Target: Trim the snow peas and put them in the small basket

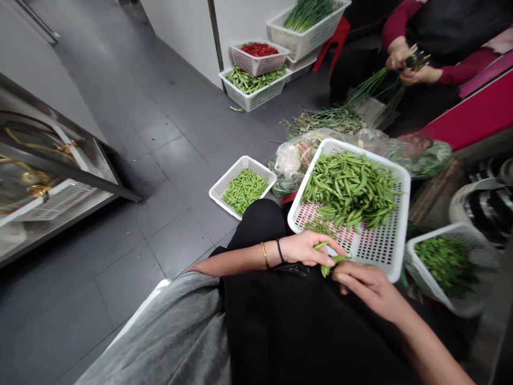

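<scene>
Both my left hand (306, 248) and right hand (365, 283) are pinched on one pea pod (332, 260) over my lap, at the near rim of the white basket (395, 270) of pods. I judge I'm nipping its tip; a clean strip needs a firm pinch

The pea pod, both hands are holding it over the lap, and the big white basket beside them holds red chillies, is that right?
Not quite: the head view shows the big white basket holding green pods, not red chillies. The left hand and right hand do both hold the pea pod over the lap.
</scene>
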